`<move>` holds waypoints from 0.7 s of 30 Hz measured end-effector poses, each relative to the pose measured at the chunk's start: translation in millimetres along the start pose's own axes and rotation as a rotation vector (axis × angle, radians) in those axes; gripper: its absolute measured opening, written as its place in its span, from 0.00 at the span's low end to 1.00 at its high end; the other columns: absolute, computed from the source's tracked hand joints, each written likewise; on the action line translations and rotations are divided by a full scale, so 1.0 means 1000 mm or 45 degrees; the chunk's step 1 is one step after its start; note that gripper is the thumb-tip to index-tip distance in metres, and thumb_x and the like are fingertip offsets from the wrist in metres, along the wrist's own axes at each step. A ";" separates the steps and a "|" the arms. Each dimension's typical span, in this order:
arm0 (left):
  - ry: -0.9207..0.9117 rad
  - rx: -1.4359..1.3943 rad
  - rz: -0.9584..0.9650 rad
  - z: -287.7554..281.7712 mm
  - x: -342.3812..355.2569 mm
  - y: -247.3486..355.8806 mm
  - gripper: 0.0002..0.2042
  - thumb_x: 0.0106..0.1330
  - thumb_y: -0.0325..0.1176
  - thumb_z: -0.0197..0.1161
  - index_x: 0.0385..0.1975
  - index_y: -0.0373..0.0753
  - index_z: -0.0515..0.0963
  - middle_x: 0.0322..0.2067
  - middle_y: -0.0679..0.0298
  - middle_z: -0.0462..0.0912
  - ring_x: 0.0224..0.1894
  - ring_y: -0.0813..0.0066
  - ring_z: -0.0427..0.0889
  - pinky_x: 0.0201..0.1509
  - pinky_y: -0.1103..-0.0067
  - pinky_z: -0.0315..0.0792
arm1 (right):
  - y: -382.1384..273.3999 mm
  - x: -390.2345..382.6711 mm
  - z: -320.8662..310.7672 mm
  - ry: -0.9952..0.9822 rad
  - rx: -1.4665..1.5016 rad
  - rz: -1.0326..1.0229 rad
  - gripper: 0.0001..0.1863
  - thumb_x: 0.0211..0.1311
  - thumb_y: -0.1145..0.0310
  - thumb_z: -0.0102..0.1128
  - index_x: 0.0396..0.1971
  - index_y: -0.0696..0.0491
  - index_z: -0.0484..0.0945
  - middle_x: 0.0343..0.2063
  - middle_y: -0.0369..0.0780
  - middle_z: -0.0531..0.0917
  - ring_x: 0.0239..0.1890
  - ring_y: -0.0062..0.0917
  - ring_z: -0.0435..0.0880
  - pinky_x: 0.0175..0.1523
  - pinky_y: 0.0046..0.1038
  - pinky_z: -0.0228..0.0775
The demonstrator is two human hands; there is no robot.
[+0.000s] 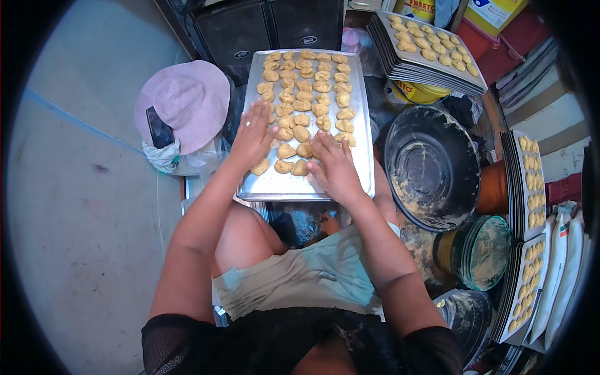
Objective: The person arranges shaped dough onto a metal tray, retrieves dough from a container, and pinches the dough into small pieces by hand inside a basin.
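A metal baking tray (269,187) lies in front of me with several rows of yellowish-brown dough pieces (303,106) on it. The far pieces look creased and lumpy; a few nearer ones (286,151) are smoother. Over the tray's left column rests my left hand (253,134), fingers stretched out, partly covering dough there. A dough ball (260,167) shows just below its wrist side. My right hand (335,165) lies palm down at the lower right of the rows, fingers apart, its fingertips close to dough pieces. What lies under both palms is hidden.
A large black basin (431,165) with floury residue stands to the right. Stacked trays of dough (434,47) sit at the far right, with more stacks (531,187) along the right side. A pink hat (187,97) and phone (159,128) lie left. Black cabinets (234,34) stand behind.
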State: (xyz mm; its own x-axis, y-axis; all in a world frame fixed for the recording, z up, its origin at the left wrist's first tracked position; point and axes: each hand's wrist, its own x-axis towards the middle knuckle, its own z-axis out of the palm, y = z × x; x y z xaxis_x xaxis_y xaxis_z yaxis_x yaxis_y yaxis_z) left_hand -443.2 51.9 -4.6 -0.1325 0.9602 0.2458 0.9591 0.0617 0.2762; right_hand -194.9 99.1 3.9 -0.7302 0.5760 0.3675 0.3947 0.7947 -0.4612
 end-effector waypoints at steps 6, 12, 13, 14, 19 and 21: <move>0.107 -0.416 -0.277 0.018 -0.042 0.018 0.34 0.72 0.52 0.34 0.67 0.30 0.44 0.68 0.43 0.41 0.72 0.54 0.38 0.72 0.62 0.33 | 0.020 -0.009 0.018 -0.022 -0.237 0.247 0.31 0.62 0.53 0.51 0.63 0.51 0.61 0.65 0.47 0.59 0.69 0.38 0.53 0.70 0.50 0.34; 0.262 -0.446 -0.372 -0.008 -0.065 0.012 0.32 0.72 0.52 0.35 0.67 0.32 0.47 0.68 0.43 0.40 0.71 0.52 0.37 0.72 0.64 0.33 | 0.012 -0.012 0.024 0.060 -0.267 0.210 0.32 0.62 0.52 0.51 0.63 0.52 0.60 0.65 0.48 0.57 0.69 0.38 0.51 0.69 0.52 0.32; 0.350 -0.396 -0.387 -0.016 -0.075 0.009 0.32 0.72 0.51 0.36 0.67 0.33 0.49 0.68 0.43 0.40 0.71 0.50 0.37 0.72 0.65 0.33 | 0.011 -0.013 0.026 0.008 -0.281 0.252 0.33 0.61 0.51 0.52 0.63 0.52 0.61 0.65 0.48 0.58 0.69 0.39 0.51 0.70 0.52 0.33; 0.461 -0.527 -0.466 -0.028 -0.089 0.002 0.31 0.72 0.51 0.38 0.66 0.34 0.53 0.68 0.44 0.39 0.71 0.49 0.37 0.72 0.65 0.36 | 0.014 -0.014 0.024 0.079 -0.237 0.231 0.33 0.59 0.52 0.55 0.61 0.53 0.62 0.63 0.49 0.60 0.68 0.42 0.54 0.69 0.52 0.36; 0.836 -0.633 -0.826 -0.076 -0.218 -0.022 0.26 0.66 0.45 0.54 0.59 0.37 0.65 0.65 0.44 0.52 0.68 0.51 0.50 0.69 0.68 0.49 | -0.042 -0.004 -0.010 0.430 0.455 0.171 0.17 0.48 0.79 0.63 0.42 0.54 0.78 0.27 0.43 0.75 0.27 0.31 0.74 0.36 0.27 0.69; 0.813 -0.466 -0.997 -0.068 -0.285 -0.041 0.23 0.64 0.42 0.58 0.56 0.38 0.69 0.62 0.45 0.58 0.66 0.52 0.56 0.67 0.68 0.52 | -0.087 0.001 -0.009 0.396 0.468 -0.034 0.18 0.47 0.80 0.62 0.42 0.53 0.79 0.29 0.43 0.77 0.24 0.32 0.75 0.34 0.27 0.70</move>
State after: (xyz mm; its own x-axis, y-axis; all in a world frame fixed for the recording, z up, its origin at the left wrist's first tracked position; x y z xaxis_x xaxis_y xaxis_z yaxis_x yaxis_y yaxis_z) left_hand -461.5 -242.6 -22.3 -0.8856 0.3623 0.2904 0.4314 0.4107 0.8033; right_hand -225.0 32.7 51.4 -0.5140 0.6310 0.5812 0.1142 0.7218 -0.6826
